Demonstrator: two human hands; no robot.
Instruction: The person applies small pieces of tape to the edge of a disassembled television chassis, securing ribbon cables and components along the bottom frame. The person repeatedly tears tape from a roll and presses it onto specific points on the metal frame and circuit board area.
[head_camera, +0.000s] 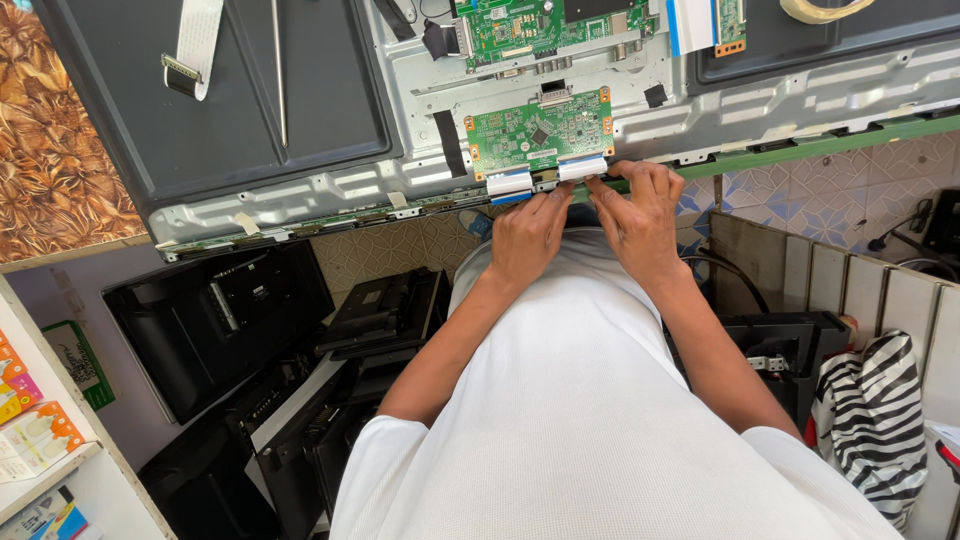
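Currently we work at the lower edge of an opened flat-panel display chassis (300, 190), which lies face down with its metal back exposed. Our left hand (525, 235) and right hand (640, 215) sit side by side, nearly touching, just below a small green circuit board (540, 130) mounted on the metal plate. Two white flat ribbon cables with blue ends leave the board's lower edge: the left ribbon cable (509, 183) lies just above our left fingertips, the right ribbon cable (582, 167) meets our right fingertips. Our right fingers are curled and press at the right cable's end along the chassis edge; whether they pinch it, we cannot tell. Our left fingers are bent, tips at the same edge, between the two cables; their grasp is likewise unclear.

A larger green main board (530, 30) sits farther up. Dark plastic covers (220, 320) are stacked on the floor at left; a striped bag (875, 420) lies at right.
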